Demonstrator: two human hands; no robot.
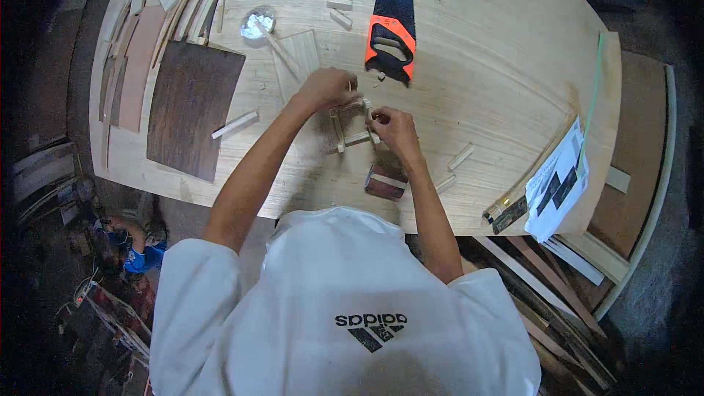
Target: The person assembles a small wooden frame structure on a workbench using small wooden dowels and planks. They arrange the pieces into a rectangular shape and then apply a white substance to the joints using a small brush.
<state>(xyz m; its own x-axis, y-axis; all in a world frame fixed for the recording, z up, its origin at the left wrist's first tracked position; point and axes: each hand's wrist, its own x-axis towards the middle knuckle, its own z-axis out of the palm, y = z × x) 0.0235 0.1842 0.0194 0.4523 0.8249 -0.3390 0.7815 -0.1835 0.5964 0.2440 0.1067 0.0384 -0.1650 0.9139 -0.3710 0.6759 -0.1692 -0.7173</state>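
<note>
A small frame of pale wooden strips (357, 138) stands on the table in front of me. My right hand (397, 133) pinches its right side between thumb and fingers. Over the far left corner of the frame is my left hand (328, 89), its fingers bent together; what they hold, if anything, is too small to make out. Beyond it lies a square pale board (301, 53), crossed by a stick (279, 51) that leans out of a round dish of white paste (257, 23). A dark red sanding block or similar piece (386, 184) sits close to my right forearm.
A handsaw with an orange and black handle (391, 37) lies at the far side. Dark brown board (192, 106) and long thin strips (191, 7) cover the left. Papers (556, 183) lie at the right edge; loose wood pieces (460, 156) are scattered about. Another person (139, 246) is at lower left.
</note>
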